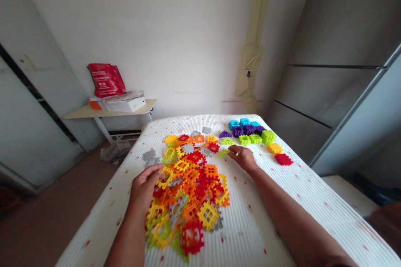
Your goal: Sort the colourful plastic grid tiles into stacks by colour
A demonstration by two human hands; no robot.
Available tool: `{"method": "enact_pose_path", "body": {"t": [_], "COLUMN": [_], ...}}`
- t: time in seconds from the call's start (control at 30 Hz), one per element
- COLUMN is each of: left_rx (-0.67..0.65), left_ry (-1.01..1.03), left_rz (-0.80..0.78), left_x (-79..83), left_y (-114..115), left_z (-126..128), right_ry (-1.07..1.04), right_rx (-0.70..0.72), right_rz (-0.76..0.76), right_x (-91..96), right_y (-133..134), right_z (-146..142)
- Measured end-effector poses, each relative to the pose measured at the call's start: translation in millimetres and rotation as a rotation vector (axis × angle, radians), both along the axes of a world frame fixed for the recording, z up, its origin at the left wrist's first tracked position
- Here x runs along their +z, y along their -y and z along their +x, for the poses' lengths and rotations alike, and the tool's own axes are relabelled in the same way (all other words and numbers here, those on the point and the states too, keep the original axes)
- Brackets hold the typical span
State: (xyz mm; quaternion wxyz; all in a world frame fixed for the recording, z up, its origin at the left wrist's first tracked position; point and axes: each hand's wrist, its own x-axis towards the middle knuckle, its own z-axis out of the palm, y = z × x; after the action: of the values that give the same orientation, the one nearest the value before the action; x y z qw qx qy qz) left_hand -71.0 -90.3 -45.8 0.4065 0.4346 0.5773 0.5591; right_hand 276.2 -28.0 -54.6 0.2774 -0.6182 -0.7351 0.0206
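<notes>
Red, orange and yellow plastic lattice tiles (188,187) lie heaped mid-way along the white ribbed mattress (250,221). The left hand (144,187) rests open on the heap; the right hand (242,157) touches a lime-green tile (223,154), its grip unclear.

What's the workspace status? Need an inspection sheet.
Surface: white ribbed bed cover with red flecks.
Things: loose heap of plastic waffle blocks, mostly red, orange and yellow; colour-grouped blocks beyond it.
Clutter: red bag and white box on a side table; plastic bag on the floor.
Hands: left hand on the heap's edge; right hand beside a pale green block.
Cables: nothing seen.
Surroundings: white wall with a tape strip.
</notes>
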Motion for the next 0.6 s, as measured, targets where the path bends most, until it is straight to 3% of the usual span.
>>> {"method": "enact_pose_path", "body": {"t": [0.17,0.6], "left_rx": [0.036,0.064], "left_ry": [0.003,-0.070], "left_rz": [0.034,0.044], "left_x": [-0.1,4.5], "left_y": [0.2,2.5], "left_z": [2.1,4.8], "right_ry": [0.188,0.154], "right_rx": [-0.103,-0.054], "right_rz": [-0.144,-0.108], "right_x": [-5.5,-12.3], "right_y": [-0.8,-9.1], "right_z": [21.4,13.7]}}
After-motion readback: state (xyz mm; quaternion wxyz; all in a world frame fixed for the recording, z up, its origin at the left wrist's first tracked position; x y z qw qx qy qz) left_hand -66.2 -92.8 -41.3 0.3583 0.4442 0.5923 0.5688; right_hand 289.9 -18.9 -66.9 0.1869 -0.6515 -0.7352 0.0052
